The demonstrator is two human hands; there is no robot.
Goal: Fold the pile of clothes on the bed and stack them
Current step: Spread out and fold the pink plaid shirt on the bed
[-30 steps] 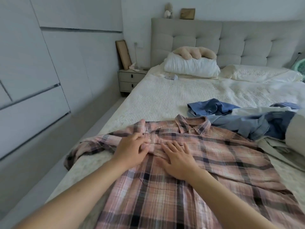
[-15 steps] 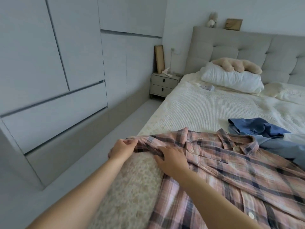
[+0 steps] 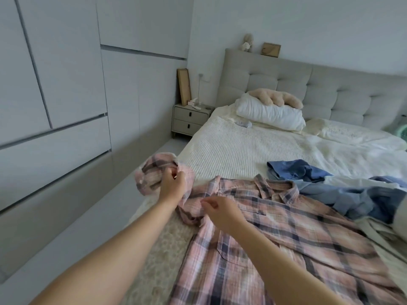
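1. Left hand (image 3: 172, 186) clamped on the bunched sleeve (image 3: 154, 173) of the plaid shirt (image 3: 275, 234), lifted clear of the bed (image 3: 242, 150) at its left edge; probably raised so the sleeve can be swung inward across the shirt body instead of dangling over the side.
2. Right hand (image 3: 220, 211) resting at the shirt's left shoulder seam, thumb and forefinger drawn together as if pinching the cloth; whether any fabric is really caught between them cannot be told. Likely set there as an anchor, marking the fold line and stopping the body from sliding while the sleeve travels.
3. Plaid shirt spread front-up along the near part of the bed, collar toward the headboard (image 3: 308, 84), hem running out past the near edge of the view. Laid flat this way to give clean, straight folds.
4. Blue garments (image 3: 330, 188) heaped toward the bed's right edge, just beyond and touching the shirt's right shoulder, with pale cloth under them; unfolded, seemingly waiting their turn.
5. Judged early in the task: first sleeve only being brought in, no folded stack visible anywhere on the bed.
6. White pillow (image 3: 271, 115) and plush toy (image 3: 275, 97) up against the headboard, well apart from the folding area.
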